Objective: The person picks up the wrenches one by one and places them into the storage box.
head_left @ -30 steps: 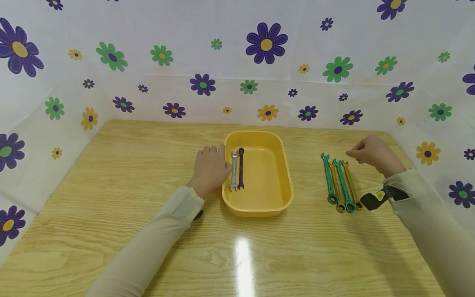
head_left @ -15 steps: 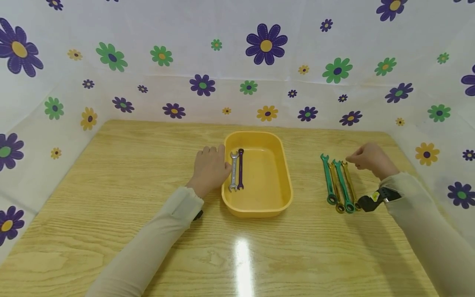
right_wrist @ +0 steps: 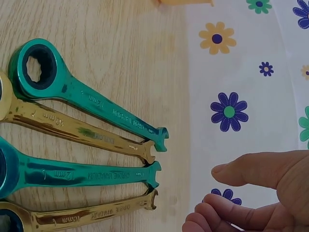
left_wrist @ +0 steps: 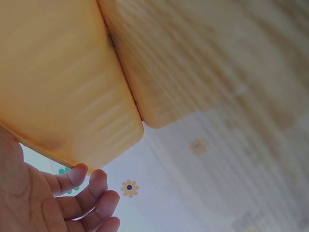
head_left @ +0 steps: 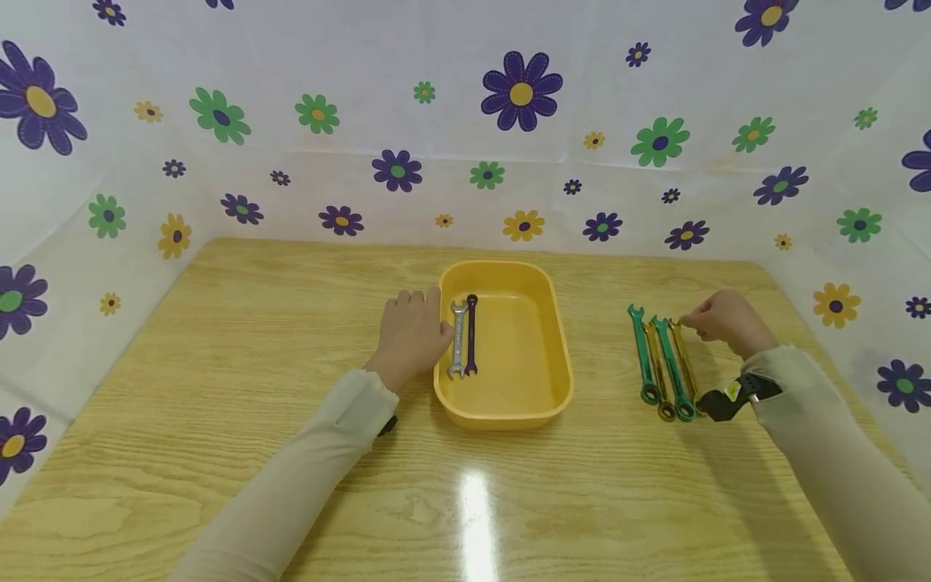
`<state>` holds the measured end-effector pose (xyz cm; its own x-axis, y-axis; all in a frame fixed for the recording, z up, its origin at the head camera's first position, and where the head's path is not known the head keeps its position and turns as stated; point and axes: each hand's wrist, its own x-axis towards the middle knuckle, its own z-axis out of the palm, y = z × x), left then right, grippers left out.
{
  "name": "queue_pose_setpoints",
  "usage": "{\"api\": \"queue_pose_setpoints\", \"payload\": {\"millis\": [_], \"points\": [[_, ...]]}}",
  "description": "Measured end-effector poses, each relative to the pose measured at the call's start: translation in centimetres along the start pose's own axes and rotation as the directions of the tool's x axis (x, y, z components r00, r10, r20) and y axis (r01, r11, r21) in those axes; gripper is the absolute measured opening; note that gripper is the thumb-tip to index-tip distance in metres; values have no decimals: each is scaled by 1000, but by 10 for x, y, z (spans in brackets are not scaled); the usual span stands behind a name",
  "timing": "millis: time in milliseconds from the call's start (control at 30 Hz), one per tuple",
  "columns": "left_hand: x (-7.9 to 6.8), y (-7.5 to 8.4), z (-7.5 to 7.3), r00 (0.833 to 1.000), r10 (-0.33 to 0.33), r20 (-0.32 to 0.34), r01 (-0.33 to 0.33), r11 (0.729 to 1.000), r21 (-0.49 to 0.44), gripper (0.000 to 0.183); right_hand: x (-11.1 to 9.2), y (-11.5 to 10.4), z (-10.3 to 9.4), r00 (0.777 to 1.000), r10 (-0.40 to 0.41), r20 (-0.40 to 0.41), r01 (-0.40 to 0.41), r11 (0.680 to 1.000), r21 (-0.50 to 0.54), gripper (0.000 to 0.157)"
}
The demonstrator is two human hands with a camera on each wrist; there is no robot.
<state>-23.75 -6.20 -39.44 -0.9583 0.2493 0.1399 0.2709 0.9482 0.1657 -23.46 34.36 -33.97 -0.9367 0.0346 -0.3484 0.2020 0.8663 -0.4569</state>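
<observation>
A yellow plastic basin (head_left: 520, 356) stands mid-table. Inside, along its left wall, lie a silver open-end wrench (head_left: 458, 339) and a dark purple wrench (head_left: 471, 335). My left hand (head_left: 410, 331) holds the basin's left rim, thumb hooked over it and fingers outside. To the right, green and gold ratcheting wrenches lie side by side, the leftmost a green wrench (head_left: 644, 360). My right hand (head_left: 727, 318) hovers at the open end of the rightmost gold wrench (right_wrist: 82, 215). In the right wrist view its thumb and fingers are apart, with nothing between them.
The wood-grain table (head_left: 291, 323) meets a white flowered cloth (head_left: 327, 65) at its back and sides. Between the basin and the wrench row lies bare tabletop. Light glares off the front of the table.
My right hand has come down and slightly left toward the rightmost gold wrench. The left hand, basin and wrenches keep their places.
</observation>
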Motion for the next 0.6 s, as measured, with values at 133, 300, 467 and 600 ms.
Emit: {"api": "queue_pose_setpoints", "payload": {"millis": [133, 300, 467, 600], "points": [[0, 1, 0, 1000, -5, 4, 5, 1000, -5, 24, 1, 3, 2, 1000, 4, -9, -4, 1000, 8, 29], [0, 1, 0, 1000, -8, 8, 8, 1000, 0, 24, 1, 5, 5, 1000, 6, 0, -6, 1000, 18, 32], [0, 1, 0, 1000, -7, 5, 7, 1000, -1, 24, 2, 6, 6, 1000, 6, 0, -6, 1000, 19, 31], [0, 1, 0, 1000, -9, 10, 9, 1000, -3, 25, 3, 7, 6, 1000, 8, 14, -8, 1000, 23, 31]]}}
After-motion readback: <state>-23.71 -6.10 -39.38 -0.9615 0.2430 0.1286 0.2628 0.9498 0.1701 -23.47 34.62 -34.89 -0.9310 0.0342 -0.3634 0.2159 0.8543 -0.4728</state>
